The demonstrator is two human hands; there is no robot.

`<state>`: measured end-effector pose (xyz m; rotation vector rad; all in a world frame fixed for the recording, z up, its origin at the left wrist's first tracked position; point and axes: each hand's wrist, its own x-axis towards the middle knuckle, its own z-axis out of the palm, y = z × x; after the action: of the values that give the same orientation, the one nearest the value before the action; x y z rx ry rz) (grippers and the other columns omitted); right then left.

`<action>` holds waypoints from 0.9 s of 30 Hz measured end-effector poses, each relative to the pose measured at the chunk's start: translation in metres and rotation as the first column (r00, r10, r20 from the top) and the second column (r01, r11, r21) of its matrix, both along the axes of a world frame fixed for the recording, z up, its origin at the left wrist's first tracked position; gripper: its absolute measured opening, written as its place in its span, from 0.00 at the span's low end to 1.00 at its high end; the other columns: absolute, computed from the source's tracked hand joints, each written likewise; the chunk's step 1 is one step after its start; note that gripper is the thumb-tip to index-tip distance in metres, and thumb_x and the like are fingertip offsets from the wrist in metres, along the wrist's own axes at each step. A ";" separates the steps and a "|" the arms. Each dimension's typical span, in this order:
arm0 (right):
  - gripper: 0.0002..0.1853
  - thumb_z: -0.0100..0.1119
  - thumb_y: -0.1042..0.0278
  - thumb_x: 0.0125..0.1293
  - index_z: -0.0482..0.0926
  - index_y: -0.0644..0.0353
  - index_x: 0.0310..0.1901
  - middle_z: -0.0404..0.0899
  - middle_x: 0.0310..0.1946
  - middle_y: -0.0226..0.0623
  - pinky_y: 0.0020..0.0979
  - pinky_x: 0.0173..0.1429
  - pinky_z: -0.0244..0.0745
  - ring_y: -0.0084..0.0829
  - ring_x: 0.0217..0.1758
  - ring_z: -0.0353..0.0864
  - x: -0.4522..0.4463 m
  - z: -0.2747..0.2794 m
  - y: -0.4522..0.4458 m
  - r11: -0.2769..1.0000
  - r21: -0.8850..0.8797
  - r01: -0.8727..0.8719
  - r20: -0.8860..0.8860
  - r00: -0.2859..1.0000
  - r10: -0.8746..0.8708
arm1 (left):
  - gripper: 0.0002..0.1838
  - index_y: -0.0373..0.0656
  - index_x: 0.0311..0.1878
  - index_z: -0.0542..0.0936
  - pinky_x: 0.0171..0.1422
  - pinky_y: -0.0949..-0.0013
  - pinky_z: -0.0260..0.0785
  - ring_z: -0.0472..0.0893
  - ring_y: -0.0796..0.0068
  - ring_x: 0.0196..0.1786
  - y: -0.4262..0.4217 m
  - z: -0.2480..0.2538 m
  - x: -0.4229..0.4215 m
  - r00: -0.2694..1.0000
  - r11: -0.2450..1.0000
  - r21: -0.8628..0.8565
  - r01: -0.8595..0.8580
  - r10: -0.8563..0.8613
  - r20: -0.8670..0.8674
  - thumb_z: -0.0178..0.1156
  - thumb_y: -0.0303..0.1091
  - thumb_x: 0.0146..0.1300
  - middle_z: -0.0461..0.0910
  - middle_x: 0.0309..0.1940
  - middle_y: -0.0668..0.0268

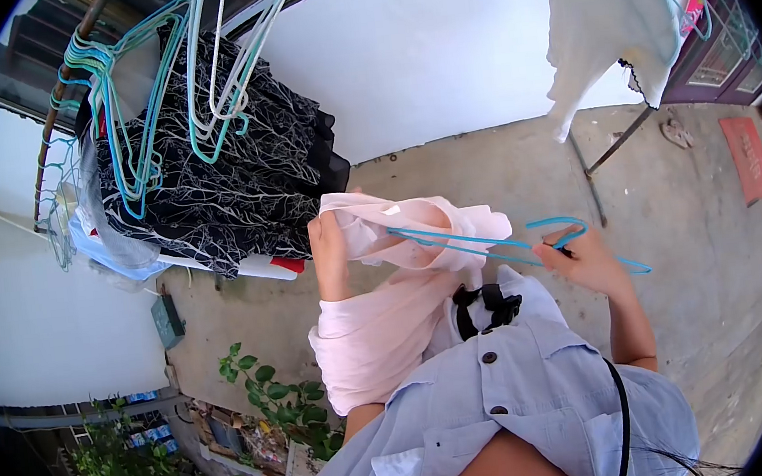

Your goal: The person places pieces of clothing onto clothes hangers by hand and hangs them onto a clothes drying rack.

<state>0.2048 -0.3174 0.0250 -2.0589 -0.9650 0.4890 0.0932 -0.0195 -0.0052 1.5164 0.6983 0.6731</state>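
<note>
Fingers of my right hand [593, 265] are curled around the blue hanger [502, 242] close to its hook; those of my left hand [329, 241] seem to hold the pink garment [397, 310] at its upper edge, though cloth hides the tips.

The concrete floor [671, 201] spreads from 12 round to 5 o'clock and beneath my work; if the left hold loosened, I judge fabric could drop onto it and pick up dirt. Next in size, the black patterned garment [235, 151] hangs at 10 o'clock, just beyond the left hand, near enough that a careless swing might bunch the two together. The pink garment fills the middle of my view, its bulk covering much of the left forearm [335, 281] toward 6 o'clock; that loose weight might drag the opening askew. The hanger cluster [147, 169], also at 10 o'clock, could catch a raised wire. The blue hanger points toward 9 o'clock, one end inside the pink opening; pushed hard, it could snag a fold or turn in my grip.

My left forearm rises toward 12, hand just off centre at 9 o'clock. My right arm [629, 320] comes up from 4 o'clock, elbow bent, its hand turned inward at 3 o'clock.
</note>
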 end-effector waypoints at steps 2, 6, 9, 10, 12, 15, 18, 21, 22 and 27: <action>0.14 0.50 0.65 0.55 0.71 0.62 0.15 0.67 0.09 0.34 0.27 0.19 0.57 0.28 0.12 0.64 0.000 0.008 -0.004 0.997 -0.073 -0.005 -0.128 0.992 -0.004 | 0.21 0.30 0.36 0.75 0.31 0.75 0.63 0.72 0.77 0.26 -0.002 0.006 0.001 0.992 0.991 0.064 0.115 -0.111 -0.058 0.36 0.36 0.58 0.75 0.22 0.64; 0.15 0.49 0.63 0.56 0.72 0.61 0.16 0.67 0.09 0.34 0.27 0.19 0.58 0.28 0.12 0.65 0.000 -0.008 0.015 0.996 -0.067 -0.056 -0.024 0.998 0.054 | 0.21 0.31 0.38 0.74 0.30 0.74 0.63 0.72 0.76 0.25 -0.015 -0.003 0.010 0.965 0.971 0.113 0.213 -0.190 -0.181 0.34 0.36 0.57 0.74 0.21 0.62; 0.14 0.48 0.62 0.56 0.72 0.61 0.19 0.68 0.10 0.39 0.34 0.20 0.60 0.40 0.14 0.67 -0.006 -0.032 0.053 0.991 -0.037 -0.128 -0.065 0.990 0.126 | 0.18 0.32 0.41 0.72 0.29 0.73 0.63 0.72 0.75 0.23 -0.056 -0.002 0.027 0.921 0.916 0.140 0.375 -0.351 -0.169 0.36 0.34 0.57 0.73 0.20 0.60; 0.13 0.48 0.62 0.56 0.72 0.61 0.21 0.70 0.12 0.40 0.34 0.22 0.62 0.39 0.16 0.69 -0.008 -0.041 0.066 0.982 -0.063 -0.177 -0.055 0.983 0.174 | 0.17 0.32 0.43 0.71 0.28 0.72 0.63 0.72 0.74 0.23 -0.071 0.002 0.031 0.887 0.887 0.082 0.455 -0.443 -0.127 0.38 0.32 0.57 0.73 0.19 0.60; 0.10 0.47 0.65 0.56 0.73 0.62 0.25 0.71 0.15 0.39 0.32 0.23 0.63 0.36 0.18 0.71 -0.016 -0.056 0.088 0.987 0.103 -0.123 -0.095 0.987 0.133 | 0.16 0.33 0.46 0.69 0.32 0.73 0.64 0.73 0.74 0.28 -0.094 0.020 0.031 0.860 0.862 0.017 0.507 -0.505 -0.071 0.40 0.29 0.56 0.73 0.23 0.61; 0.08 0.48 0.69 0.55 0.72 0.64 0.32 0.74 0.21 0.37 0.30 0.26 0.66 0.29 0.24 0.73 -0.013 -0.070 0.103 0.911 0.406 0.069 -0.320 0.945 0.071 | 0.18 0.34 0.50 0.66 0.40 0.73 0.63 0.73 0.72 0.37 -0.099 0.030 0.030 0.832 0.811 0.215 0.543 -0.554 -0.013 0.45 0.25 0.54 0.71 0.30 0.60; 0.08 0.50 0.71 0.53 0.73 0.65 0.35 0.76 0.25 0.33 0.26 0.29 0.67 0.21 0.28 0.73 0.006 -0.097 0.104 0.810 0.546 0.216 -0.489 0.866 0.099 | 0.22 0.39 0.52 0.65 0.51 0.68 0.58 0.70 0.64 0.44 -0.086 0.045 0.026 0.803 0.589 0.609 0.531 -0.579 -0.141 0.50 0.25 0.51 0.69 0.37 0.56; 0.08 0.52 0.70 0.53 0.74 0.65 0.32 0.75 0.25 0.35 0.27 0.32 0.67 0.26 0.27 0.73 0.016 -0.060 0.092 0.932 0.362 -0.021 -0.381 0.909 0.168 | 0.09 0.39 0.36 0.73 0.41 0.63 0.62 0.71 0.61 0.32 -0.066 0.046 0.024 0.897 0.213 0.899 0.382 -0.321 -0.304 0.54 0.32 0.51 0.72 0.28 0.61; 0.08 0.53 0.70 0.51 0.74 0.65 0.31 0.74 0.24 0.36 0.28 0.32 0.67 0.29 0.26 0.73 0.015 -0.047 0.092 0.939 0.340 -0.054 -0.302 0.939 0.164 | 0.09 0.39 0.36 0.73 0.41 0.63 0.62 0.71 0.61 0.32 -0.062 0.044 0.021 0.890 0.211 0.897 0.389 -0.336 -0.307 0.54 0.32 0.51 0.72 0.28 0.61; 0.08 0.55 0.73 0.45 0.73 0.65 0.29 0.71 0.23 0.37 0.30 0.33 0.67 0.37 0.27 0.71 0.029 -0.001 0.082 0.924 0.334 -0.189 0.228 0.967 0.115 | 0.06 0.39 0.25 0.74 0.20 0.71 0.59 0.69 0.67 0.17 -0.060 0.040 0.013 0.936 0.561 0.753 0.343 -0.269 -0.226 0.56 0.31 0.51 0.70 0.16 0.61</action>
<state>0.2337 -0.2357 0.0240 -1.7375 -1.2452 0.1649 0.1059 -0.0792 0.0352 2.4375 0.1401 0.6761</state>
